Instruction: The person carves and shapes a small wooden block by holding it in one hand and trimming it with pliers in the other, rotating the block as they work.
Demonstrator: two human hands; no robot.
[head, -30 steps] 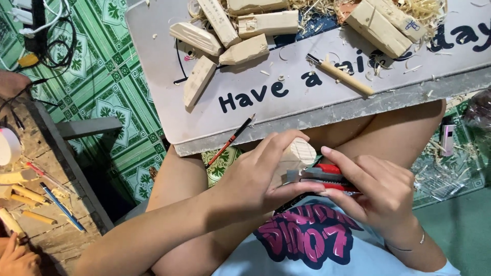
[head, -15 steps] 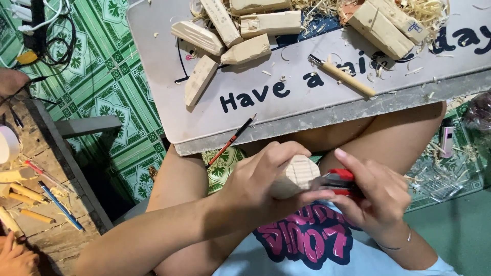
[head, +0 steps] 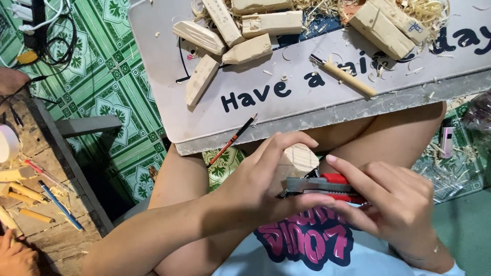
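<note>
The person sits with a small pale wooden block (head: 299, 159) held over the lap, just in front of the near edge of the grey board (head: 169, 102) that serves as a worktop. The left hand (head: 255, 186) is curled around the block, fingers wrapped over its top and thumb pushed forward against the back of the red and grey utility knife (head: 322, 185), so the block is mostly hidden and only its rounded end shows. The right hand (head: 391, 204) is closed on the knife handle, index finger laid straight along its top; where exactly the blade meets the wood I cannot tell, as the hands cover it. The block looks light and stiff, soft enough to shave, going by the curls of wood shavings (head: 424, 10) piled on the board, and its cut faces look dry and not slippery. I would judge that it is best gripped low and behind the cutting edge, with the fingers kept off the blade's line, since a small piece like this could twist in the palm. Similar carved wooden pieces (head: 245, 30) lie on the board, along with a wooden-handled tool (head: 345, 76), and a red pencil (head: 232, 140) hangs over its edge. A second person's hand (head: 15, 255) shows at a wooden bench to the left.
</note>
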